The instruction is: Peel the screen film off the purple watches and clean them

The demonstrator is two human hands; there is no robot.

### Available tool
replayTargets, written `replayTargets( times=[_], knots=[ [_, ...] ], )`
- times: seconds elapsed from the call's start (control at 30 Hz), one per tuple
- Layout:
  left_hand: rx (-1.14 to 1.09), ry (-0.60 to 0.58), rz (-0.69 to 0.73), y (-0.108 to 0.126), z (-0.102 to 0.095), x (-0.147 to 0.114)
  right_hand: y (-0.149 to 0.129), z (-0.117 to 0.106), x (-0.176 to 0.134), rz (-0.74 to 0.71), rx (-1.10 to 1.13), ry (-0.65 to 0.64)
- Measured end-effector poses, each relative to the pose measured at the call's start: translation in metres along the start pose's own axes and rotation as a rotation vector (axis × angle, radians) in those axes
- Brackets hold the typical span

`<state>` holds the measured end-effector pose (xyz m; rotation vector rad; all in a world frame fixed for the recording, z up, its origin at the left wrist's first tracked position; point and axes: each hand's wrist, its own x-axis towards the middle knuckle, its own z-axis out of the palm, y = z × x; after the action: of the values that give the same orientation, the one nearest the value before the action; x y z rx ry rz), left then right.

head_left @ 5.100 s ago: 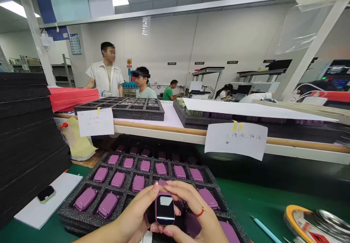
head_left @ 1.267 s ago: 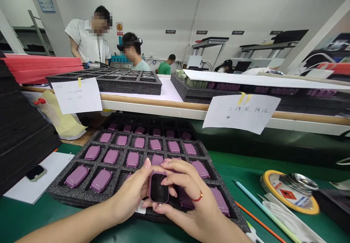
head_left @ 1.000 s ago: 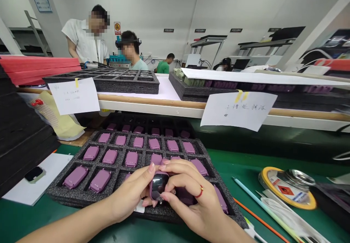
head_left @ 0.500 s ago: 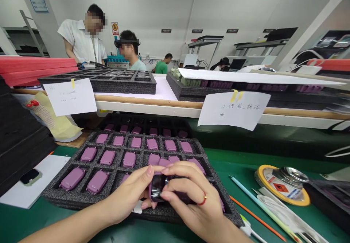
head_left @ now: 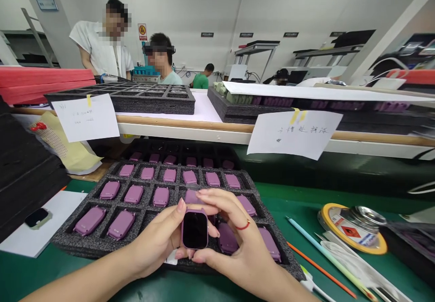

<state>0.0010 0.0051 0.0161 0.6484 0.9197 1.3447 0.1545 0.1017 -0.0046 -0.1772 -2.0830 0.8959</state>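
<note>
A purple smartwatch case (head_left: 195, 229) with a dark screen faces me over the front of the foam tray. My left hand (head_left: 158, 236) grips its left side, thumb at the upper left corner and fingertips underneath. Around the right side curls my right hand (head_left: 246, 236), its thumb at the lower edge and its fingers by the top and right side; a red ring band is on one finger. Beneath both hands lies a black foam tray (head_left: 76, 243), with purple watch cases (head_left: 121, 224) face down in its pockets. Some pockets are hidden by my hands.
On the right lie a light blue pen-like stick (head_left: 319, 243), an orange stick (head_left: 321, 269) and a yellow-rimmed round tin (head_left: 353, 229). A green watch (head_left: 38, 218) rests on white paper at left. Across the back runs a shelf (head_left: 176, 132) with foam trays; co-workers are beyond it.
The watch case has turned so its screen faces me squarely. My right hand's fingers have moved off the screen and opened wider around the right side.
</note>
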Motion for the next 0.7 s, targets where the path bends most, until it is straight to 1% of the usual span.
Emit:
replayTargets(
  times=[0.1, 0.27, 0.5, 0.7],
  knots=[
    [0.009, 0.009, 0.004, 0.0012, 0.0016, 0.0006, 0.0001, -0.0008, 0.0010, -0.020, -0.014, -0.005],
    [0.025, -0.010, 0.001, 0.0027, 0.0029, 0.0013, 0.0010, -0.0016, 0.0012, -0.049, -0.014, 0.002],
    [-0.022, 0.021, 0.003, 0.0007, 0.0020, 0.0003, -0.0013, -0.0017, 0.0006, -0.041, -0.021, 0.002],
    [0.021, -0.023, 0.054, -0.0005, 0.0002, 0.0004, -0.0004, -0.0011, -0.0002, -0.040, -0.031, -0.007]
  ],
)
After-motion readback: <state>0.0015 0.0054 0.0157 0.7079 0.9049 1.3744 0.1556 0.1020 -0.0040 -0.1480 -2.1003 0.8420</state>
